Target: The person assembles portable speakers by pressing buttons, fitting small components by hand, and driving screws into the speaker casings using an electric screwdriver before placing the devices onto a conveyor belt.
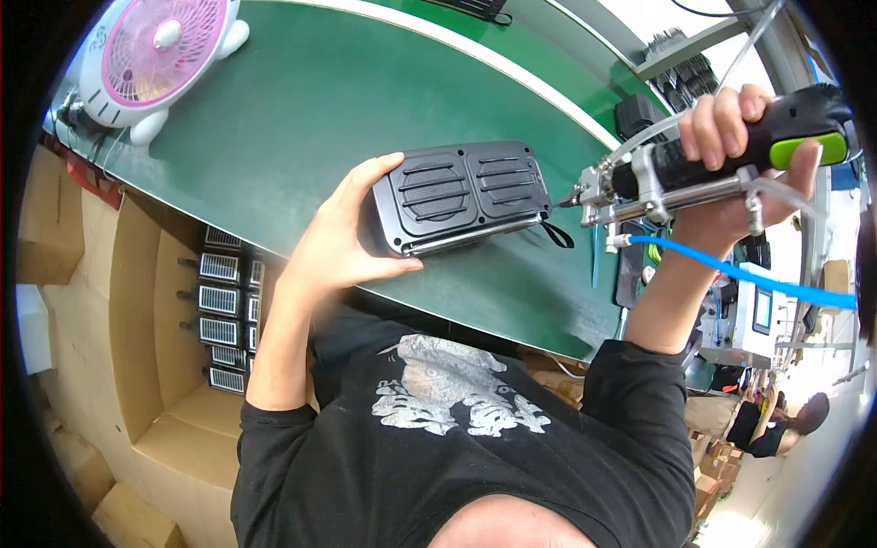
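Observation:
My left hand (352,228) grips one end of a black portable speaker (466,189), thumb on the near side and fingers on the far side. Two slatted grilles and several corner screw holes show on the speaker's face. A short black strap (558,235) hangs from its right end. My right hand (731,137) is wrapped round an electric screwdriver (758,137) with a black body and a green patch. Its metal nose fixture (598,194) points left, and the bit tip lies close to the speaker's right end; whether they touch I cannot tell.
A blue air hose (749,279) runs rightward from the screwdriver fixture. On the green bench (292,110) stands a pink and white fan (160,55) at the far left. Below left, an open carton (174,365) holds several black units with panels. A person (776,429) is at far right.

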